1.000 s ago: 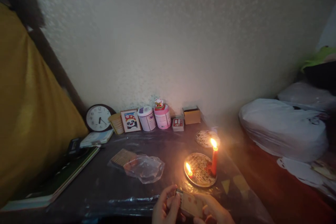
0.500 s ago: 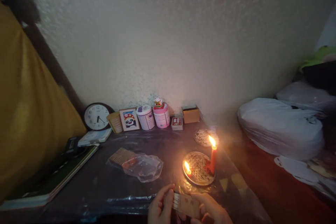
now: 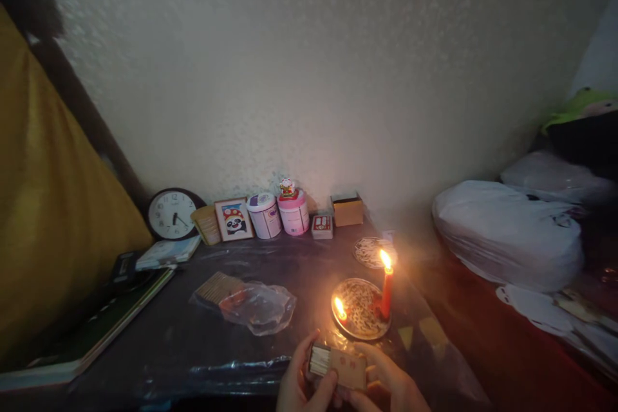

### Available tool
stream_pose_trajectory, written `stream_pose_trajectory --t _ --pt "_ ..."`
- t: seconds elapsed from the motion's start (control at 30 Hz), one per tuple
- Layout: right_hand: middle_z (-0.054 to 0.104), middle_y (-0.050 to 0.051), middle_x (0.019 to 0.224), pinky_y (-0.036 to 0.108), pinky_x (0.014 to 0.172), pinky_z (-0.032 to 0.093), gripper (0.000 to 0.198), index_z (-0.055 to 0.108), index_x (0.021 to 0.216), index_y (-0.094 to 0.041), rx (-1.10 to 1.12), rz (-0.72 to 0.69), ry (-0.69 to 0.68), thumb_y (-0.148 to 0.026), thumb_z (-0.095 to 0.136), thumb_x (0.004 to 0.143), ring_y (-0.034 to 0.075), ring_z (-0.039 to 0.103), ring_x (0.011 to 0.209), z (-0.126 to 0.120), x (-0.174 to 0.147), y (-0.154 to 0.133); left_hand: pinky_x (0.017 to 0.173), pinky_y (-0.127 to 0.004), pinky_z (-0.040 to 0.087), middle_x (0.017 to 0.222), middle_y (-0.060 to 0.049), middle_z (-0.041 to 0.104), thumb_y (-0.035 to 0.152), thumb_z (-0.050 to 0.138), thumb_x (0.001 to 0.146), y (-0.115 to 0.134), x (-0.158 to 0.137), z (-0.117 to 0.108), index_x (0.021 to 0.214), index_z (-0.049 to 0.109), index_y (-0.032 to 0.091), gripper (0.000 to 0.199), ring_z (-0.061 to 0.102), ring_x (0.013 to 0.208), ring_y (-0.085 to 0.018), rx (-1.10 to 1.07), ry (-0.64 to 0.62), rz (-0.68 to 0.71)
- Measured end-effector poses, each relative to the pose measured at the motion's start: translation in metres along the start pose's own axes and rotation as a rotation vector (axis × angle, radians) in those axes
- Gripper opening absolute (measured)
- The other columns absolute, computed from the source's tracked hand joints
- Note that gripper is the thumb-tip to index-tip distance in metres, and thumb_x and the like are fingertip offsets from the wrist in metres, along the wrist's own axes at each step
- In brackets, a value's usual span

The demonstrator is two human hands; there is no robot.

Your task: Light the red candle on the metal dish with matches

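Observation:
Both my hands hold a matchbox (image 3: 344, 367) at the bottom of the view, just in front of a round patterned plate (image 3: 360, 331). The box's drawer is pushed out to the left and shows the ends of several matches. My left hand (image 3: 300, 387) grips the drawer end, thumb under it. My right hand (image 3: 390, 385) wraps the sleeve on the right. On the plate a tall red candle (image 3: 386, 293) burns upright at the right, and a short candle stub (image 3: 340, 312) burns at the left.
A crumpled plastic bag (image 3: 258, 306) over a flat pack lies left of the plate. Along the wall stand a clock (image 3: 172, 214), a panda picture (image 3: 234, 219), two tins, small boxes. Books (image 3: 91, 335) lie at left, white bags (image 3: 506, 235) at right, yellow cloth far left.
The matchbox drawer has slid further out to the left between my hands. The view has shifted slightly; candles keep burning.

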State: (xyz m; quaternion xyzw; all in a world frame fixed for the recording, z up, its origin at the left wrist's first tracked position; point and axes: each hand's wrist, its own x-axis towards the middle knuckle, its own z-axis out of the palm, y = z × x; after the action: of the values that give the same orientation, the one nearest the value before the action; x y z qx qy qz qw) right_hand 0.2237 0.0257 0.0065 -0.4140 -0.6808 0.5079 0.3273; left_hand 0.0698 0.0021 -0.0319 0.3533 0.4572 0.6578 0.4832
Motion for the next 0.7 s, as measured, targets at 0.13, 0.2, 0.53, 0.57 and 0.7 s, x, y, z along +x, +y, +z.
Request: stream_pose_trajectory --t 0.13,0.2,0.53,0.57,0.7 --pt "0.062 0.009 0.111 0.030 0.083 0.051 0.031 0.058 0.113 -0.023 -0.134 -0.122 0.159 -0.026 0.057 0.083 0.024 0.061 0.100 -0.006 -0.004 -0.004 0.044 -0.026 0.044 0.054 -0.001 0.066 0.047 0.075 0.064 -0.007 -0.002 0.001 0.127 0.038 0.013 0.080 0.058 0.044 -0.017 -0.003 -0.040 -0.060" --pt "0.062 0.007 0.100 0.029 0.078 0.051 0.017 0.064 0.099 -0.024 -0.201 -0.166 0.182 -0.028 0.052 0.087 0.022 0.062 0.090 -0.007 -0.006 -0.010 0.046 -0.028 0.046 0.059 -0.004 0.068 0.046 0.073 0.066 -0.014 -0.005 0.002 0.128 0.039 0.011 0.079 0.059 0.046 -0.018 0.056 -0.062 -0.062" --pt "0.055 0.002 0.077 0.023 0.066 0.047 0.025 0.063 0.069 -0.021 -0.402 -0.221 0.071 -0.029 0.051 0.090 0.015 0.055 0.072 0.007 -0.010 -0.003 0.089 -0.039 0.049 0.108 -0.012 0.071 0.030 0.071 0.065 -0.021 -0.021 0.010 0.111 0.066 0.021 0.047 0.064 0.101 -0.031 0.457 -0.053 0.122" --pt "0.054 0.001 0.076 0.023 0.064 0.047 0.025 0.063 0.069 -0.021 -0.413 -0.227 0.074 -0.028 0.051 0.090 0.014 0.055 0.071 0.008 -0.009 -0.001 0.088 -0.038 0.050 0.107 -0.011 0.072 0.029 0.070 0.065 -0.021 -0.021 0.009 0.112 0.065 0.021 0.048 0.065 0.099 -0.030 0.485 -0.067 0.132" --pt "0.055 0.001 0.076 0.023 0.063 0.045 0.026 0.061 0.067 -0.020 -0.509 -0.238 0.081 -0.023 0.049 0.089 0.014 0.054 0.070 0.009 -0.009 0.000 0.079 -0.032 0.053 0.099 -0.011 0.074 0.030 0.066 0.069 -0.024 -0.023 0.006 0.120 0.059 0.019 0.052 0.068 0.089 -0.026 0.620 -0.102 0.180"
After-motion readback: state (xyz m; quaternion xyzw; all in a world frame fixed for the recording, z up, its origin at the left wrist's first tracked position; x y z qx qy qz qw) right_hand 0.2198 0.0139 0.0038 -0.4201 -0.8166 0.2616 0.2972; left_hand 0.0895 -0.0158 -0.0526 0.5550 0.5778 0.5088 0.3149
